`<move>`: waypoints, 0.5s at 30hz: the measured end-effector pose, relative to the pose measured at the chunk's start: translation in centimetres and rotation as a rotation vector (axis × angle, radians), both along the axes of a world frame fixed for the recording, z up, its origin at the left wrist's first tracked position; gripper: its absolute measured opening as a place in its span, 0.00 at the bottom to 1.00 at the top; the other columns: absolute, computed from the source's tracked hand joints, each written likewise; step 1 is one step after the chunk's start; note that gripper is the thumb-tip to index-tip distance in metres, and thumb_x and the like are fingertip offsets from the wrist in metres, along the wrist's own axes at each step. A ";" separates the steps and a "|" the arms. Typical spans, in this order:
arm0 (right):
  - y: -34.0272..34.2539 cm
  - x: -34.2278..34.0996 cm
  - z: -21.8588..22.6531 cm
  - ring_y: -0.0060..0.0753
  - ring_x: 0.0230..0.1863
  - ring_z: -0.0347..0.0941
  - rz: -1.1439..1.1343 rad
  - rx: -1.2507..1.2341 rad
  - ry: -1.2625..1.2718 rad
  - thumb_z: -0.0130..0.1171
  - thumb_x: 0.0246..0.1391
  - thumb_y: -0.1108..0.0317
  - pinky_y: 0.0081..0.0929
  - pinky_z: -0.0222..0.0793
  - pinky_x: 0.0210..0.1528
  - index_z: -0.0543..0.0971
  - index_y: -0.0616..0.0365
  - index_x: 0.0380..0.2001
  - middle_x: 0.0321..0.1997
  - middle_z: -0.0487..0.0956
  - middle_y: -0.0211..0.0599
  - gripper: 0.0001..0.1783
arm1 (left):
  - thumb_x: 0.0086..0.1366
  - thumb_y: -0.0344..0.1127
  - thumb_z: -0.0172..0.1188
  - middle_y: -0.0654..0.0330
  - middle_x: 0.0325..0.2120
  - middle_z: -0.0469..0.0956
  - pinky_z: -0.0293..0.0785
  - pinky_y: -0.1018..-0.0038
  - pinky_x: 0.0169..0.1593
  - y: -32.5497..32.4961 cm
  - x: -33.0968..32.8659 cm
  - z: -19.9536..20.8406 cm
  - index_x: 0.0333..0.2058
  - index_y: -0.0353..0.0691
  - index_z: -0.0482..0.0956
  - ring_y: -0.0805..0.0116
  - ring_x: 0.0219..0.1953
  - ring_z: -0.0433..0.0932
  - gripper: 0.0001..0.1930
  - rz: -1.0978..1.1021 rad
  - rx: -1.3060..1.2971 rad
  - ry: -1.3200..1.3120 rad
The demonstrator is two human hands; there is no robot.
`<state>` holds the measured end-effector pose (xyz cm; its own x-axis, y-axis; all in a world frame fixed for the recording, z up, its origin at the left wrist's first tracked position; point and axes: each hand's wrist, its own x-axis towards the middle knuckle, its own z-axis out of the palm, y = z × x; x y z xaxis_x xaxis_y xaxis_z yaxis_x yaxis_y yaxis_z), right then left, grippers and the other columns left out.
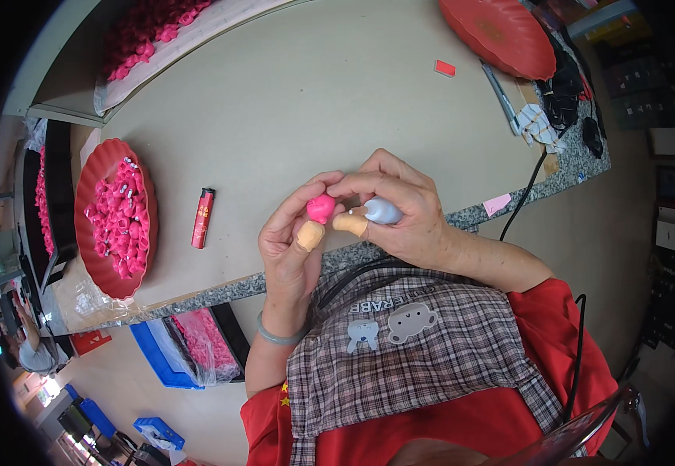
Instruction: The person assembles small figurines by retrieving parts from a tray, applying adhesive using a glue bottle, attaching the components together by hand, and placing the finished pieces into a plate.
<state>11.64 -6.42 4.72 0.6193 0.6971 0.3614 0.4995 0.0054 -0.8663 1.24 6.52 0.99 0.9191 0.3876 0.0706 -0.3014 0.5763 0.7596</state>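
Note:
Over the near edge of the table, my two hands meet in front of my checked apron. My left hand (285,233) is closed round a small glossy pink piece (320,206), held between thumb and fingers. My right hand (411,194) grips a small pale squeeze bottle (383,210), its narrow tip pointing left at the pink piece, a short gap apart. Tan finger covers sit on both thumbs. Left of my hands, a red lighter (203,218) lies on the table. Farther left, a scalloped red bowl (85,213) holds many pink pieces (124,221), some with silvery parts.
Another red bowl (501,31) stands at the far right, with a small red block (445,68), a pen (499,95) and a striped cloth (541,128) close by. Pink pieces (147,46) fill a tray at the far left. A blue crate (148,353) sits below the table edge.

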 end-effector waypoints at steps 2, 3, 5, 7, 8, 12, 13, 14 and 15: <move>0.0 0.0 0.1 0.25 0.29 0.71 0.002 -0.007 0.007 0.67 0.41 0.73 0.22 0.68 0.30 0.79 0.54 0.40 0.30 0.70 0.30 0.18 | 0.59 0.34 0.62 0.42 0.54 0.68 0.71 0.69 0.54 -0.1 0.0 0.2 0.50 0.31 0.72 0.61 0.51 0.72 0.22 -0.005 -0.012 0.003; 0.0 0.0 0.3 0.25 0.29 0.71 0.005 -0.018 0.008 0.67 0.40 0.74 0.22 0.69 0.30 0.79 0.54 0.40 0.30 0.70 0.30 0.18 | 0.59 0.33 0.62 0.43 0.54 0.68 0.71 0.69 0.54 -0.2 0.1 0.3 0.50 0.31 0.73 0.61 0.52 0.72 0.21 0.010 0.013 -0.008; -0.1 0.0 0.3 0.26 0.30 0.71 0.005 -0.031 0.009 0.67 0.40 0.75 0.22 0.69 0.30 0.79 0.54 0.40 0.30 0.70 0.30 0.19 | 0.59 0.32 0.62 0.43 0.54 0.68 0.71 0.68 0.55 -0.3 0.1 0.3 0.50 0.31 0.73 0.60 0.53 0.72 0.21 0.022 0.035 -0.018; 0.0 -0.1 0.3 0.26 0.30 0.71 0.008 -0.060 0.005 0.66 0.38 0.76 0.23 0.69 0.31 0.79 0.55 0.40 0.31 0.70 0.31 0.20 | 0.59 0.29 0.61 0.44 0.54 0.68 0.70 0.66 0.56 -0.3 0.2 0.1 0.49 0.31 0.73 0.59 0.54 0.71 0.19 0.057 0.098 -0.012; 0.0 -0.1 0.3 0.26 0.30 0.71 0.007 -0.061 0.006 0.66 0.38 0.76 0.23 0.69 0.31 0.79 0.55 0.40 0.31 0.70 0.31 0.20 | 0.59 0.29 0.61 0.44 0.54 0.68 0.70 0.66 0.56 -0.3 0.2 0.1 0.49 0.31 0.73 0.59 0.54 0.71 0.19 0.056 0.097 -0.012; 0.0 -0.2 0.0 0.26 0.30 0.71 0.001 -0.047 0.007 0.67 0.36 0.77 0.24 0.69 0.31 0.78 0.55 0.40 0.31 0.70 0.30 0.22 | 0.58 0.27 0.61 0.44 0.53 0.67 0.69 0.64 0.57 -0.4 0.2 -0.1 0.49 0.30 0.73 0.57 0.55 0.70 0.19 0.102 0.183 -0.030; 0.0 -0.2 -0.1 0.26 0.29 0.71 -0.005 -0.048 0.008 0.67 0.35 0.77 0.24 0.69 0.31 0.78 0.55 0.39 0.31 0.70 0.30 0.22 | 0.58 0.26 0.61 0.44 0.53 0.67 0.69 0.63 0.57 -0.5 0.3 -0.1 0.49 0.30 0.73 0.56 0.55 0.70 0.19 0.113 0.218 -0.056; 0.1 -0.3 -0.1 0.26 0.29 0.71 -0.005 -0.049 0.009 0.67 0.35 0.77 0.24 0.69 0.31 0.78 0.55 0.39 0.31 0.70 0.30 0.22 | 0.58 0.26 0.61 0.44 0.53 0.67 0.69 0.63 0.57 -0.5 0.3 -0.1 0.49 0.30 0.73 0.56 0.55 0.70 0.19 0.113 0.218 -0.056; 0.1 -0.3 -0.2 0.25 0.29 0.70 -0.009 -0.038 0.001 0.67 0.34 0.77 0.24 0.69 0.30 0.78 0.55 0.38 0.30 0.70 0.30 0.21 | 0.58 0.26 0.61 0.43 0.53 0.67 0.70 0.63 0.57 -0.6 0.3 0.0 0.48 0.29 0.73 0.55 0.54 0.71 0.19 0.120 0.231 -0.057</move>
<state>11.32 -6.29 4.57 0.6256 0.7048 0.3345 0.4987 -0.0316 -0.8662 1.50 5.94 1.01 0.8594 0.4614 0.2202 -0.4032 0.3469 0.8468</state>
